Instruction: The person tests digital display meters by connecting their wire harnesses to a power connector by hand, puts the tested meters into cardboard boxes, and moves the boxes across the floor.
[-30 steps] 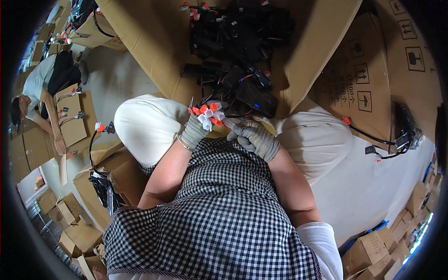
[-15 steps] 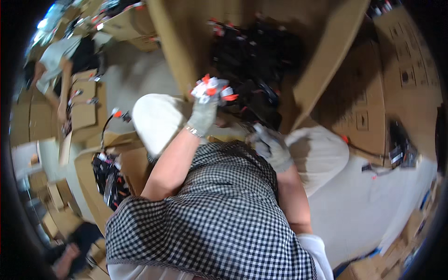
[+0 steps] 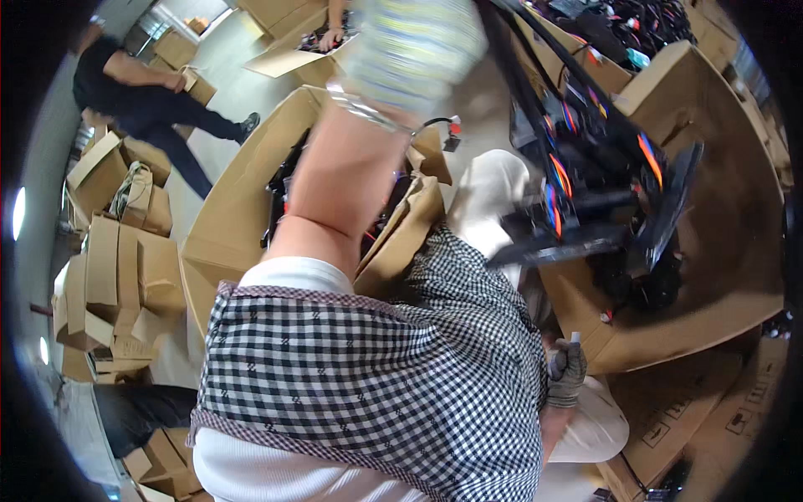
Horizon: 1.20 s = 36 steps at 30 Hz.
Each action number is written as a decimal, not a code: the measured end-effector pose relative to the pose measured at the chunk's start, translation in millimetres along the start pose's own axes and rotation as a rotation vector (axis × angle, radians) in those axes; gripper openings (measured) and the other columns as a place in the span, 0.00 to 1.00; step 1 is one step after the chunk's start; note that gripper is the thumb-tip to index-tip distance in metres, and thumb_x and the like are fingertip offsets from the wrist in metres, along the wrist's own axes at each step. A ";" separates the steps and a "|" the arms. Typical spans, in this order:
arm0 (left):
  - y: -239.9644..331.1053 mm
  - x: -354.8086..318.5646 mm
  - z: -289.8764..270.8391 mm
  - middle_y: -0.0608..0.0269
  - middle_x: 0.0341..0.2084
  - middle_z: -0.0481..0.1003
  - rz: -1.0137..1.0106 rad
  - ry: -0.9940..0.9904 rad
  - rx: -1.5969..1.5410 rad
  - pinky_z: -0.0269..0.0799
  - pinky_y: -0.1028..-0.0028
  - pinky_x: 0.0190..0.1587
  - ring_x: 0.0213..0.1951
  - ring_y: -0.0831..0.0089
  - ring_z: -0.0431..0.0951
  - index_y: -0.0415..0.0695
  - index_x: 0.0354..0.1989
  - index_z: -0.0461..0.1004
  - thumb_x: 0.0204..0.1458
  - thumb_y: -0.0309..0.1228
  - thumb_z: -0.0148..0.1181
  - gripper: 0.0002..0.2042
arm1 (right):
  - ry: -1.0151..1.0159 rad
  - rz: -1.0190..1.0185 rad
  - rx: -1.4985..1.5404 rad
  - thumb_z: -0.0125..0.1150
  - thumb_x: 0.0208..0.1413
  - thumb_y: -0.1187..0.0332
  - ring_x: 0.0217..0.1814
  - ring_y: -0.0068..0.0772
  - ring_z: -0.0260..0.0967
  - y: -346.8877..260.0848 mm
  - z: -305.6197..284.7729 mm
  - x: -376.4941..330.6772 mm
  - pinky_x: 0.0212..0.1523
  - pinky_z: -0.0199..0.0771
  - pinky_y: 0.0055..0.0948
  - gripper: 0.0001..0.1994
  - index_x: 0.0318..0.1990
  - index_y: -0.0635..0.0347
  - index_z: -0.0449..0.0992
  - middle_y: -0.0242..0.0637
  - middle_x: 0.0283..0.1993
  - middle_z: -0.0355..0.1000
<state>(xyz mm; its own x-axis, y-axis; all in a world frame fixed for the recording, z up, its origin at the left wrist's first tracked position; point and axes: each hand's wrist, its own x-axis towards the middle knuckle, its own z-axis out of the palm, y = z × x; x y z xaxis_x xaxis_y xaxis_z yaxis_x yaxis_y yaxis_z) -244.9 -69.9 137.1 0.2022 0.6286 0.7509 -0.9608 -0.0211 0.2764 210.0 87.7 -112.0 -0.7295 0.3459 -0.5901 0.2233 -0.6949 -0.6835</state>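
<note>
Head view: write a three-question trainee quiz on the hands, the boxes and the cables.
1. True or false: both the left hand and the right hand wear knit gloves.
2. Which hand is raised close to the camera and blurred? A) left B) right C) neither
3. Fill in: the open cardboard box at the right holds a tangle of black ____ with orange and red ends.

Key:
1. True.
2. A. The left hand is lifted high, while the right hand sits low by the checked apron, near the box's edge.
3. Cables.
</note>
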 end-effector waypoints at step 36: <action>-39.5 144.2 5.1 0.51 0.50 0.69 1.069 -0.610 -2.883 0.60 0.65 0.56 0.55 0.57 0.66 0.41 0.57 0.62 0.46 0.31 0.58 0.27 | -0.080 -0.379 -0.902 0.48 0.58 0.51 0.29 0.29 0.68 -203.3 7.3 54.6 0.32 0.67 0.29 0.22 0.36 0.65 0.75 0.36 0.27 0.71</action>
<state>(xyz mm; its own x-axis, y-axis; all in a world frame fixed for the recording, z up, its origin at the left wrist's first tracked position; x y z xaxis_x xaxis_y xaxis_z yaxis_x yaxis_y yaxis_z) -176.8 17.6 237.5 -0.3251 0.9137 0.2437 0.9335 0.3513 -0.0722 120.1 243.3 -2.1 -0.8888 0.3802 -0.2560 0.3515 0.2070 -0.9130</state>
